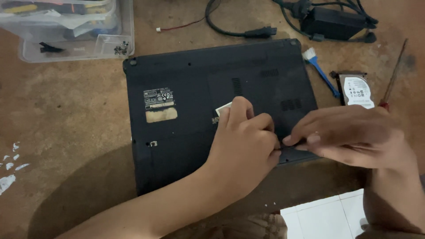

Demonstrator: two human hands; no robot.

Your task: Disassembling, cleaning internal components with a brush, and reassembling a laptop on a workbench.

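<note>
A matte black plastic laptop (pixel 195 110) lies bottom-up in the middle of the rough brown surface (pixel 66 132). Both hands meet at its 4 o'clock edge: the left hand (pixel 243 141) rests curled on the base, the right hand (pixel 349 135) pinches narrowly, what it grips is hidden. At 2 o'clock lies a metal hard drive (pixel 356 90).

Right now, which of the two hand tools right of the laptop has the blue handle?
The small brush, white bristles up by the laptop's top right corner. The other, a slim screwdriver, has a red handle and lies beyond the hard drive.
</note>
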